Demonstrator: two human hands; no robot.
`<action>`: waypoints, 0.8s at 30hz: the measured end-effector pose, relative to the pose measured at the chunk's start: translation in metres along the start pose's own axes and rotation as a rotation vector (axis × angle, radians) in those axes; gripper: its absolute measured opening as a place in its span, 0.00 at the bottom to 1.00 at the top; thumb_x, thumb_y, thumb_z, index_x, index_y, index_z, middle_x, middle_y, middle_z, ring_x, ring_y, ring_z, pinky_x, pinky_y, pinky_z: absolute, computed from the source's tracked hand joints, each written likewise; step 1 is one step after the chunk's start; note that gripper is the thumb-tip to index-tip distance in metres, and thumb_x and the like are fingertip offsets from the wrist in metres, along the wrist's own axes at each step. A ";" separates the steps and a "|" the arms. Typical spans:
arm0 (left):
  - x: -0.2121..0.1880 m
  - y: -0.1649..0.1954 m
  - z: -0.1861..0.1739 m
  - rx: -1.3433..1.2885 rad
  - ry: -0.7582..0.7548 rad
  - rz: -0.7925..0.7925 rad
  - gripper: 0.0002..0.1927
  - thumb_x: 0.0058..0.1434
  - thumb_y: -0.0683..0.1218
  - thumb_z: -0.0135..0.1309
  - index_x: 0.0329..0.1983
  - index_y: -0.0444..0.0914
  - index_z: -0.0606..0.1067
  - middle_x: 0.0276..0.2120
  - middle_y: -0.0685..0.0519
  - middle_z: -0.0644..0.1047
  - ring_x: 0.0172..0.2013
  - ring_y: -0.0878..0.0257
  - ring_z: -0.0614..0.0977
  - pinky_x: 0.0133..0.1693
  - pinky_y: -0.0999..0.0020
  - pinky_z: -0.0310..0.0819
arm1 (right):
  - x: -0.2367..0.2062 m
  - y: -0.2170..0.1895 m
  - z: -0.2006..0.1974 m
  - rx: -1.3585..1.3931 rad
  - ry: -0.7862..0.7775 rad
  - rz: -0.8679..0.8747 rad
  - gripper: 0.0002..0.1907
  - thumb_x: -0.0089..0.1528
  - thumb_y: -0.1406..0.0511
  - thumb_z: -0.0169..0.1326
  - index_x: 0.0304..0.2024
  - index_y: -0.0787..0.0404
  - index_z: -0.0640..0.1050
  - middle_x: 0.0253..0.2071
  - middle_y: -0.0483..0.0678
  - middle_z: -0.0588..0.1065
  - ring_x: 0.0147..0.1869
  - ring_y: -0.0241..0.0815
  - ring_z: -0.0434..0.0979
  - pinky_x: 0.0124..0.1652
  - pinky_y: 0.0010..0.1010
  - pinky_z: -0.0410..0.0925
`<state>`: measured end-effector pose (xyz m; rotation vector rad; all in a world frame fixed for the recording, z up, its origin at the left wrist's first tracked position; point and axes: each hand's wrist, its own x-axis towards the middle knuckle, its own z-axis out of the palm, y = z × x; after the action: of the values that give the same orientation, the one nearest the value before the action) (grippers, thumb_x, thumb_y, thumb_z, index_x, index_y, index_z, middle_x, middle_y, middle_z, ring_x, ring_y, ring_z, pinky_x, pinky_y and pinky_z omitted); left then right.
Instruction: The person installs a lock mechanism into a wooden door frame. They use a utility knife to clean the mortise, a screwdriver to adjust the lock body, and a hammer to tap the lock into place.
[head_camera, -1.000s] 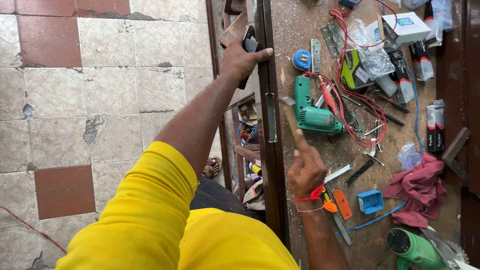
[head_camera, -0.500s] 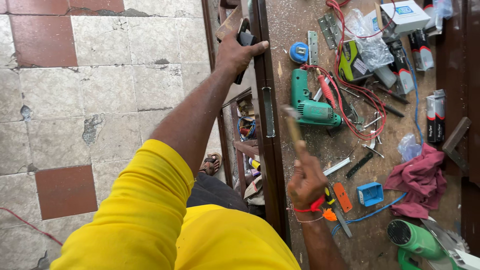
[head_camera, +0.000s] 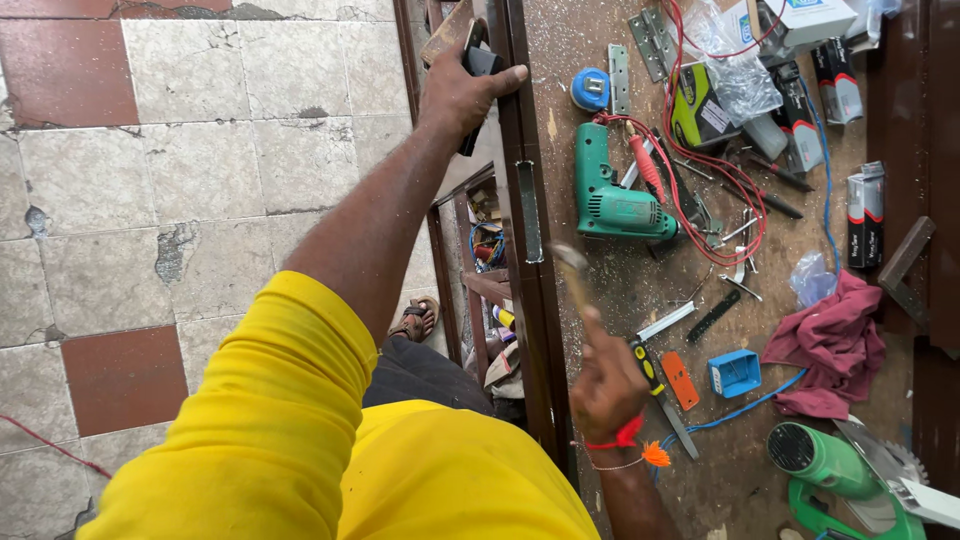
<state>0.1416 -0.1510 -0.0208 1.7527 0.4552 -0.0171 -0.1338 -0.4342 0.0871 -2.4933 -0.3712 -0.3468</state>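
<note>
Cluttered workbench (head_camera: 640, 300) | left hand (head_camera: 462, 92) grip clamps door edge (head_camera: 520, 150) | right hand (head_camera: 605, 385) grip closed round hammer (head_camera: 572, 270)

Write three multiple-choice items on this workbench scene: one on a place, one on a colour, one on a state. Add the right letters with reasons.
1. Where does the power drill lie?
A. on the tiled floor
B. on the workbench
C. in the left hand

2. What colour is the rag?
A. dark pink
B. white
C. yellow

3. What is the right hand doing?
A. lying flat and open
B. gripping a hammer
C. holding the drill

Answers: 1 B, the drill rests among tools on the workbench. 2 A, the crumpled cloth is dark pink. 3 B, its fingers close around the handle of the hammer, head raised.
</note>
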 end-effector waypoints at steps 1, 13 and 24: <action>0.000 0.000 0.001 0.004 -0.005 -0.001 0.36 0.49 0.65 0.71 0.52 0.37 0.79 0.39 0.51 0.82 0.39 0.61 0.86 0.46 0.59 0.83 | -0.002 0.000 -0.001 -0.035 -0.056 0.076 0.23 0.67 0.75 0.50 0.65 0.58 0.75 0.31 0.48 0.76 0.29 0.39 0.73 0.28 0.32 0.67; -0.004 0.004 0.000 -0.011 0.024 -0.013 0.32 0.50 0.63 0.71 0.50 0.39 0.77 0.38 0.50 0.81 0.39 0.59 0.86 0.45 0.56 0.83 | -0.014 -0.012 -0.008 0.114 0.005 0.010 0.20 0.66 0.76 0.48 0.61 0.67 0.76 0.38 0.54 0.77 0.35 0.43 0.75 0.36 0.32 0.69; -0.001 -0.003 0.003 0.010 0.057 0.050 0.40 0.48 0.65 0.71 0.57 0.39 0.74 0.38 0.49 0.81 0.38 0.58 0.86 0.45 0.57 0.81 | -0.033 -0.005 -0.004 -0.039 -0.072 0.113 0.25 0.63 0.76 0.52 0.63 0.57 0.77 0.31 0.50 0.76 0.28 0.42 0.72 0.28 0.32 0.66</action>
<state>0.1401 -0.1537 -0.0235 1.7772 0.4527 0.0666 -0.1667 -0.4388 0.0823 -2.5573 -0.2523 -0.2214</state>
